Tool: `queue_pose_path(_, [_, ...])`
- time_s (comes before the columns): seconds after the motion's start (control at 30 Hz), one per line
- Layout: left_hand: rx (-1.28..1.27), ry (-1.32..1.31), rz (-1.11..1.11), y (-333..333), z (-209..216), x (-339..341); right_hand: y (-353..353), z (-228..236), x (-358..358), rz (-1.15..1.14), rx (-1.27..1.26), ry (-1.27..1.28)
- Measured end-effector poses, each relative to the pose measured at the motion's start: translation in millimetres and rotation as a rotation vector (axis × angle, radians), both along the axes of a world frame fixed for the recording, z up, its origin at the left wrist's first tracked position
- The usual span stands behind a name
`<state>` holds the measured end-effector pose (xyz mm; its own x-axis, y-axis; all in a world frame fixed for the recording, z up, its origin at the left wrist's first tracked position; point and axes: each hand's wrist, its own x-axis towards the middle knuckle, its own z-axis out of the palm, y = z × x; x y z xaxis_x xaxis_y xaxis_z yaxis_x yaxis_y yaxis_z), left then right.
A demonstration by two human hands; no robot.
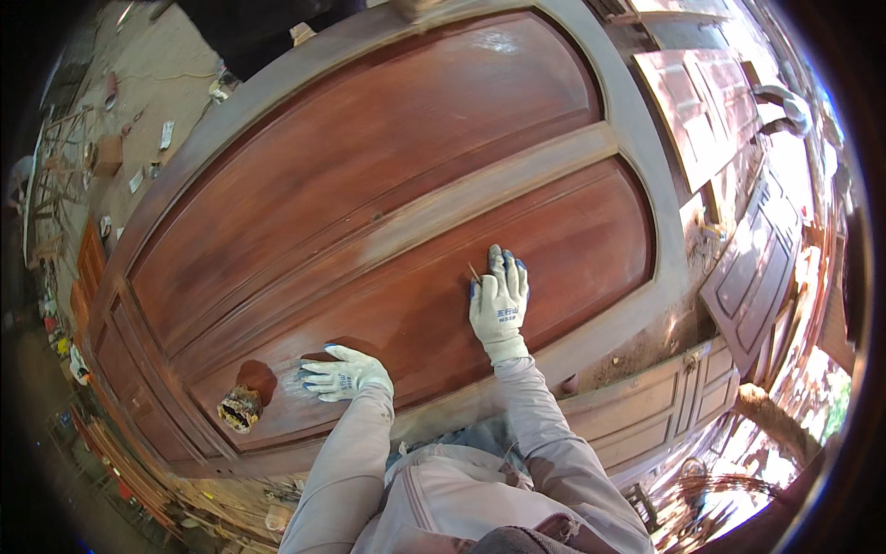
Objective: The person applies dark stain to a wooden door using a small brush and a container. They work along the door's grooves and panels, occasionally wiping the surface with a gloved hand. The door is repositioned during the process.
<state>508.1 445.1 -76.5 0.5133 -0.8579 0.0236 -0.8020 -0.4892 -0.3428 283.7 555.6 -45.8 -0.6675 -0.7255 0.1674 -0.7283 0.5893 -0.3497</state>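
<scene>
A large wooden door (388,138) with reddish-brown panels and a greyish frame lies flat before me. My left hand (343,374), in a white glove with blue fingertips, rests on the lower panel with its fingers apart, pointing left. A pale, whitish smear (293,380) lies by those fingertips. Farther right, my right hand (499,300), gloved alike, lies on the same panel, fingers together and pointing away from me. A thin brown piece (474,273) sticks out between its thumb and forefinger; the rest is hidden. Left of my left hand stands a residue-crusted can (240,409).
More panelled doors lie at the right, a reddish one (692,106), a dark one (759,268) and a greyish-brown one (628,420). Another person (784,109) bends at the far right. Dark clothing (254,32) shows beyond the far edge. A cardboard box (107,155) sits on the left floor.
</scene>
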Motion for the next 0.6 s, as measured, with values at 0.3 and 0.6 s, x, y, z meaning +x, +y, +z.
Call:
queue_pose_path(0.3, [-0.038, 0.043, -0.042, 1, 6, -4, -7, -3, -4, 0.013, -0.001, 0.050])
queue_pose_path(0.6, [-0.050, 0.123, -0.036, -3, 19, -10, -11, -7, -4, 0.064, 0.034, 0.141])
